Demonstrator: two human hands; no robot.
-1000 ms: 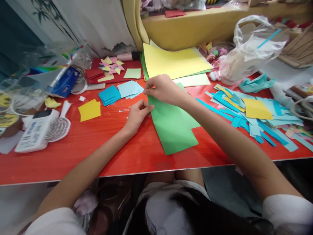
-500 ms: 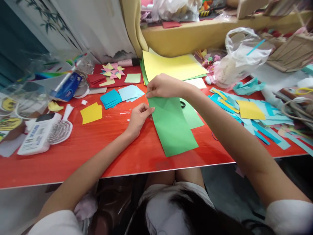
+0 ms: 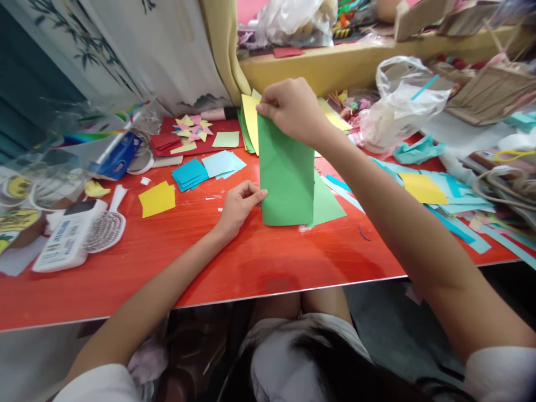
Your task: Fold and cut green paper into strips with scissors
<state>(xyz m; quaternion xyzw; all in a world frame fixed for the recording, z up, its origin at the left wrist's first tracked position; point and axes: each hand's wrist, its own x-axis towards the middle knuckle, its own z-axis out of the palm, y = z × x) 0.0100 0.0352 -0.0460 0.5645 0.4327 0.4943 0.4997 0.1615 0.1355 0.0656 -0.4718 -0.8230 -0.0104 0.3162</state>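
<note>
holding green paper (image 3: 287,173) in right hand (image 3: 288,107), cup (image 3: 378,135) in bag (image 3: 408,106) beyond

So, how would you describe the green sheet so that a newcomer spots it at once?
Start at the red table and find the right hand raised over it. That hand grips the green sheet near its top. Held up, the sheet is darker than the pale green paper lying behind it.

No lettering can be read clearly. Blue print on the white container (image 3: 70,237) and pale marking on the blue packet (image 3: 124,152) look blurred.
</note>
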